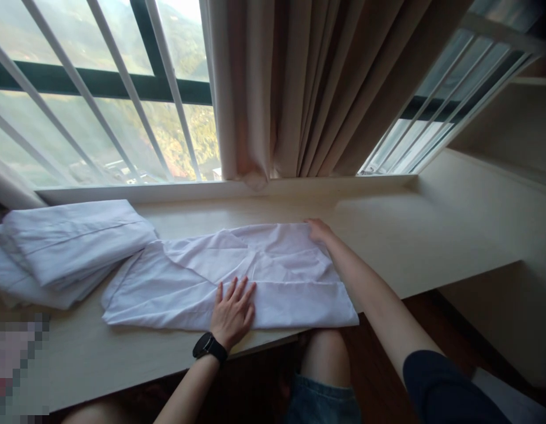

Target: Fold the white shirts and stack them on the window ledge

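Observation:
A white garment [189,265], folded into a long strip, lies along the desk in front of me with creases across its upper layer. My left hand [233,312], wearing a black watch [209,347] at the wrist, rests flat on its near half with the fingers spread. At the garment's far right corner, my right hand [319,229] is closed on the edge; its fingertips are partly hidden. Touching the garment's left end is a pile of folded white cloth [79,241].
The pale wooden desk [388,235] runs beneath a barred window [100,118]. Beige curtains [299,88] hang to the sill behind the garment. A shelf unit [498,194] stands on the right. Something blurred out [12,365] lies at the lower left.

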Demonstrator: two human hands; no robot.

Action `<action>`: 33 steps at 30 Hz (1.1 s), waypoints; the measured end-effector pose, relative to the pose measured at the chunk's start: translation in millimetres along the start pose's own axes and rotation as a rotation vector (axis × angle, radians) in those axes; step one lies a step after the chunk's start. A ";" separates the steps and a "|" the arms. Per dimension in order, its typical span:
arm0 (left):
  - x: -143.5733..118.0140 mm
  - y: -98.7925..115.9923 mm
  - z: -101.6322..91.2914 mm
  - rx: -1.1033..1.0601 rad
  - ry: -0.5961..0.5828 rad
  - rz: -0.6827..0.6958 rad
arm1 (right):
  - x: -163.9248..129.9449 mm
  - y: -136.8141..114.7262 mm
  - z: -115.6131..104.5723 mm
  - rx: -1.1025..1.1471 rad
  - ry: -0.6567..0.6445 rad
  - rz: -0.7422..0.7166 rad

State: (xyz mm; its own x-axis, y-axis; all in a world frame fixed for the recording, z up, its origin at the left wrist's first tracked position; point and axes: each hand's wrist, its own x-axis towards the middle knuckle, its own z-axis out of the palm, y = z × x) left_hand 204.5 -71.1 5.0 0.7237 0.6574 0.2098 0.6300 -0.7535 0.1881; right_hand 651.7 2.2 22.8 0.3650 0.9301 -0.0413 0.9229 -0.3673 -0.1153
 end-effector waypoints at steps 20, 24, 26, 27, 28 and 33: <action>1.2 -3.2 5.7 0.001 -0.013 -0.016 | -10.9 -44.1 -93.8 -0.173 -0.008 -0.155; -0.5 -2.5 6.9 -0.007 0.009 -0.029 | -103.4 -26.2 -90.7 -0.097 0.131 -0.369; -1.3 -2.0 7.1 -0.010 0.018 -0.040 | -150.7 -17.3 -70.1 -0.094 0.109 -0.449; -1.6 -1.7 7.1 -0.011 0.020 -0.044 | -171.8 -12.9 -56.7 -0.115 0.088 -0.478; -1.8 -1.3 6.9 -0.010 0.022 -0.049 | -190.4 -8.5 -42.2 -0.136 0.083 -0.492; -1.9 1.2 5.1 0.003 0.026 -0.064 | -238.0 13.8 18.5 -0.158 0.164 -0.337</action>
State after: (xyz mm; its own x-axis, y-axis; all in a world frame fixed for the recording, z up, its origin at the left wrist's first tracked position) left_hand 205.4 -73.3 -0.1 0.6742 0.7042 0.2227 0.6757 -0.7098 0.1988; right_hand 575.3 -224.1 12.7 0.0421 0.9902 0.1334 0.9970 -0.0503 0.0592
